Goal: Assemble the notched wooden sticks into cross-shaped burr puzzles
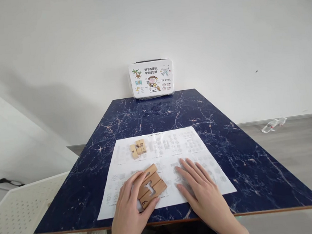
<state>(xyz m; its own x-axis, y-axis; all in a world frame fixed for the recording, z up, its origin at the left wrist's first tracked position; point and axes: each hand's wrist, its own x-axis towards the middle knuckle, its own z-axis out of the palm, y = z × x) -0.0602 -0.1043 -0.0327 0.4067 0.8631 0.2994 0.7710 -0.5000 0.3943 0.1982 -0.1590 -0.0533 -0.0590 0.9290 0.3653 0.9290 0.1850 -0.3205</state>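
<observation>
My left hand (pixel 130 203) curls around a group of flat wooden puzzle pieces (pixel 150 186) lying side by side on a white printed instruction sheet (pixel 169 148); thumb and fingers grip the pieces from the left and the near side. My right hand (pixel 199 188) lies flat on the sheet just right of the pieces, fingers stretched and spread, holding nothing. A smaller cluster of wooden pieces (pixel 138 148) rests on the sheet's far left part, away from both hands.
The sheet lies on a dark blue marbled table (pixel 229 139). A white illustrated box (pixel 151 78) stands at the table's far edge against the wall. A white perforated cart (pixel 19 212) is at the left. A clear plastic bottle (pixel 273 124) lies on the floor at right.
</observation>
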